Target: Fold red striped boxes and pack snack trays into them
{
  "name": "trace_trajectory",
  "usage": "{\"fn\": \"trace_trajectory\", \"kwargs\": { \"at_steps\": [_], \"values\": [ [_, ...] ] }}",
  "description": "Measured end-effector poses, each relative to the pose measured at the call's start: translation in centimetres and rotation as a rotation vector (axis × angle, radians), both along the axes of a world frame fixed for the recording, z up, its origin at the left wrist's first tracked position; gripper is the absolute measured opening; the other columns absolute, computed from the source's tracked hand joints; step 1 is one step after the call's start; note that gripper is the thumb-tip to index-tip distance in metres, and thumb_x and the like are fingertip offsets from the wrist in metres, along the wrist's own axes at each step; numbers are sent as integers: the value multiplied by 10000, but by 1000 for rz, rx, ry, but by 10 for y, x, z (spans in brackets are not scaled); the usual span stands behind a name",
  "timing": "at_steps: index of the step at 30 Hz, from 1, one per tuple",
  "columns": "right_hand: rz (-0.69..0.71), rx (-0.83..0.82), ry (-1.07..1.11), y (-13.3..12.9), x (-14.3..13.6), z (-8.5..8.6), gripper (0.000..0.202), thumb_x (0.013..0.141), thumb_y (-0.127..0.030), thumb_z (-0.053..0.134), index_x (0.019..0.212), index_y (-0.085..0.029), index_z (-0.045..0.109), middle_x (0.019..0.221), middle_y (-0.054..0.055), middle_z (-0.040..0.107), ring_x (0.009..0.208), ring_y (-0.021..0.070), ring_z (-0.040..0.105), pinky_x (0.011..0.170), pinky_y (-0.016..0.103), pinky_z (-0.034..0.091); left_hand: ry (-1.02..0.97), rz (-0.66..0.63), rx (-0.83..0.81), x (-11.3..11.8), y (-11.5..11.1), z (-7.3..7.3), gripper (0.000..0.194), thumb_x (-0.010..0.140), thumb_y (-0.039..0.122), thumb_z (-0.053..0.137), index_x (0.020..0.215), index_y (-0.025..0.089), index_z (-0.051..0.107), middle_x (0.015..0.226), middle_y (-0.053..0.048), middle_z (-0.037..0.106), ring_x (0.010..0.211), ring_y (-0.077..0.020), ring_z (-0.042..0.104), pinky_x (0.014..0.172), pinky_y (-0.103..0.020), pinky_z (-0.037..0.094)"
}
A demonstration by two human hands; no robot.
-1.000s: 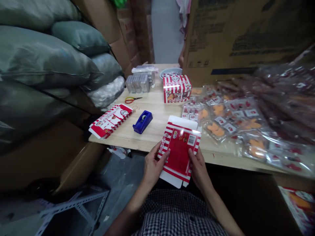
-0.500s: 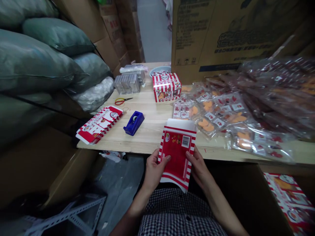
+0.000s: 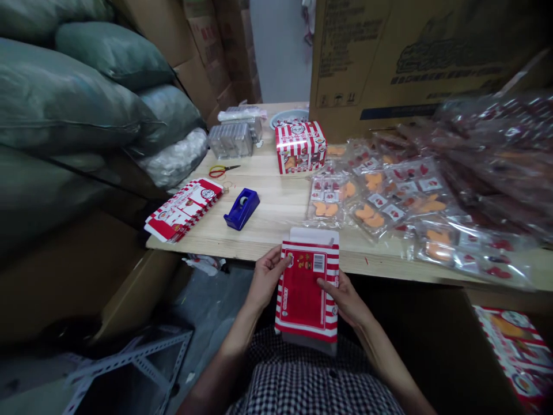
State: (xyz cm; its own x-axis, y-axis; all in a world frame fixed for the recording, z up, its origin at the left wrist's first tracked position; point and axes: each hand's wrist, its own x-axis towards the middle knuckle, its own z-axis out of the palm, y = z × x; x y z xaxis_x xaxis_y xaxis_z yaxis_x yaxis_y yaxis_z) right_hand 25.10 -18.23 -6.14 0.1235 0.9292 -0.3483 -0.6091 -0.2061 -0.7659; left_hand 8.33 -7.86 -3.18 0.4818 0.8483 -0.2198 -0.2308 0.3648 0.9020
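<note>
A red and white striped carton (image 3: pixel 302 300), with a barcode near its top and a white flap at its upper end, is held between both hands over the lap, just in front of the table edge. My left hand (image 3: pixel 264 279) grips its left side, thumb on the printed face. On the right side, my right hand (image 3: pixel 349 297) holds it, thumb across the face and fingers behind. A made-up striped box (image 3: pixel 301 148) stands at the back of the table. Flat striped cartons (image 3: pixel 185 210) lie stacked at the left corner, near a blue tape dispenser (image 3: pixel 242 208).
Scissors (image 3: pixel 223 170) and clear plastic cases (image 3: pixel 231 140) lie at the back left. Clear packets (image 3: pixel 367 216) spread over the right side, before a large cardboard box (image 3: pixel 345 69). Stuffed sacks (image 3: pixel 112 55) pile up at left. More printed cartons (image 3: pixel 514 346) are low at right.
The carton has opened out from a flatter, curved shape and its lower end has tilted. Both hands have shifted on its sides. The whole view has moved slightly.
</note>
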Motion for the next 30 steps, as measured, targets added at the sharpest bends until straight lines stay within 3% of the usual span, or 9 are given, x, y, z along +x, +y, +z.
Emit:
{"fn": "trace_trajectory", "kwargs": {
  "at_steps": [5,8,10,13,16,19,23,26,30],
  "values": [
    [14,-17,-45,-16,0,-6,588,792,-380,807,1323,-286,571,1282,67,697,1108,281,695,951,469,556,39,64,-28,-2,-17,-20,635,775,374,797,1340,175,586,1039,-86,771,939,-221,730,882,-362,571],
    [-150,29,-140,-19,-1,6,778,837,-379,764,1502,-393,360,1441,31,584,1196,260,649,949,435,563,72,107,19,-5,-28,-18,793,765,303,812,1468,230,453,1066,-54,756,965,-184,716,926,-331,552],
    [-201,67,-198,-17,-2,16,784,875,-376,721,1534,-417,297,1509,19,512,1220,249,631,952,415,563,99,119,62,-6,-30,-12,796,758,281,815,1469,260,456,1134,-47,733,997,-179,706,941,-317,546],
    [-152,103,-271,-11,1,30,722,889,-335,707,1518,-400,357,1479,23,546,1159,240,658,951,402,563,138,134,96,-8,-24,-1,682,776,295,796,1407,259,540,1141,-38,733,984,-176,698,912,-298,554],
    [-98,134,-311,-7,9,36,599,900,-328,694,1454,-370,469,1362,36,647,1103,243,679,942,408,563,194,117,134,-14,-16,7,544,810,314,765,1327,240,614,907,-5,755,803,-144,686,782,-251,556],
    [-5,135,-296,-5,18,32,482,927,-360,658,1392,-341,536,1265,50,698,1095,248,681,950,420,551,248,63,152,-21,-15,4,357,841,347,730,1168,206,696,770,2,723,671,-132,644,667,-229,521],
    [103,107,-295,0,24,17,415,907,-381,682,1309,-331,594,1246,42,693,1086,228,678,962,402,535,288,9,126,-29,-15,-15,260,864,367,702,1033,171,733,885,-39,741,760,-158,660,720,-250,512],
    [77,110,-382,14,26,8,326,878,-394,712,1189,-310,660,1197,34,696,1026,205,682,896,347,544,328,15,177,-28,-4,-25,247,876,364,688,1009,166,753,931,-49,739,814,-166,654,748,-252,497],
    [33,129,-444,39,32,13,291,850,-398,740,1111,-275,699,1001,22,726,905,175,678,801,287,530,341,52,368,-20,21,-15,221,893,354,671,944,169,780,987,-66,725,926,-187,650,830,-267,481]
  ]
}}
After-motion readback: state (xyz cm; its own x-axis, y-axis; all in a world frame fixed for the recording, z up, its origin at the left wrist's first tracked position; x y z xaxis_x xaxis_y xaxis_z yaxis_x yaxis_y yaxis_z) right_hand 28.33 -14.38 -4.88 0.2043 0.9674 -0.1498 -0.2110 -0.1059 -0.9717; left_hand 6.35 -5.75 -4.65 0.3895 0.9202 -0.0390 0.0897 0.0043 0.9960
